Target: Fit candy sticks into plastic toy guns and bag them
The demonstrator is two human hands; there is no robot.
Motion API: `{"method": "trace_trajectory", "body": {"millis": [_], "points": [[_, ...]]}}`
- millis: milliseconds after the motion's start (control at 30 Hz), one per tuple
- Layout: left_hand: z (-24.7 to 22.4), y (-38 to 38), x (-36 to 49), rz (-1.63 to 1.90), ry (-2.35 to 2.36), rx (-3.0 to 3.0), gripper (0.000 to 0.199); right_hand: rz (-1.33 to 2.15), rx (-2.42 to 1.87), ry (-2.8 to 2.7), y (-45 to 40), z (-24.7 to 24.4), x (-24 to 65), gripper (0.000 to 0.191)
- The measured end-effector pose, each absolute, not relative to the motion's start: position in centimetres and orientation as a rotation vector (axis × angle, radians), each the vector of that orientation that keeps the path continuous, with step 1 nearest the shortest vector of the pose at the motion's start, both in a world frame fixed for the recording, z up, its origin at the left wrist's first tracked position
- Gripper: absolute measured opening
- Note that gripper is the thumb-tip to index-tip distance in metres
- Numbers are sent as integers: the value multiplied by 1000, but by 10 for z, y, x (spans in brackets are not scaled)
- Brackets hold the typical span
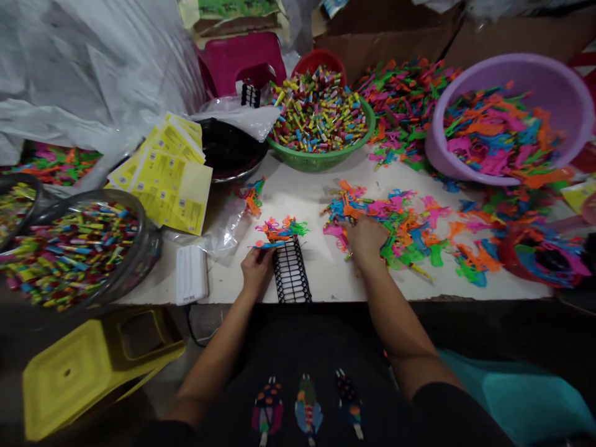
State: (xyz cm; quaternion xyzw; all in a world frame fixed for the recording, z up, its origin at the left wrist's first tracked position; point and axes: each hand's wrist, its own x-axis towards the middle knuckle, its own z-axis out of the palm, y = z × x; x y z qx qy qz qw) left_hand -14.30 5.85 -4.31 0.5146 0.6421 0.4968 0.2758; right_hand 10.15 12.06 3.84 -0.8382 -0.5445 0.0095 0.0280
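Observation:
My left hand (257, 270) has its fingers closed on a blue plastic toy gun (266, 246) at the upper end of a black ladder-like plastic strip (292, 273). Just beyond it lies a small cluster of orange, pink and green toy guns (279, 228). My right hand (367, 241) reaches into the left side of a loose pile of bright toy guns (410, 230). Its fingers are bent against an orange toy gun (350, 207), and the fingertips are partly hidden.
A green basin (307, 160) of small coloured tubes stands at the back. A purple basin (437, 133) with toy guns is at the right. At left are a clear bowl (144, 226) of tubes, yellow printed sheets (174, 192) and a white power bank-like box (190, 273). A yellow stool (65, 372) stands below.

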Motion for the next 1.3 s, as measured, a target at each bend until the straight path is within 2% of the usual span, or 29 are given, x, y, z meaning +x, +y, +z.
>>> {"method": "trace_trajectory", "body": {"millis": [200, 567, 733, 967, 1167, 1300], "points": [[-46, 62, -144, 1329, 1775, 1465, 24, 133, -2566, -1776, 132, 38, 101, 36], [-44, 61, -143, 1339, 1744, 1584, 22, 5, -2364, -1874, 122, 24, 117, 35], [-42, 60, -143, 1320, 1759, 1673, 20, -69, -2247, -1926, 124, 19, 114, 42], [-43, 60, -141, 1322, 1768, 1677, 20, -59, -2204, -2246, 140, 20, 105, 30], [-44, 61, -142, 1331, 1769, 1637, 20, 148, -2094, -2450, 152, 34, 113, 24], [-43, 60, -141, 1334, 1754, 1645, 19, 252, -1833, -2120, 136, 44, 120, 26]]}}
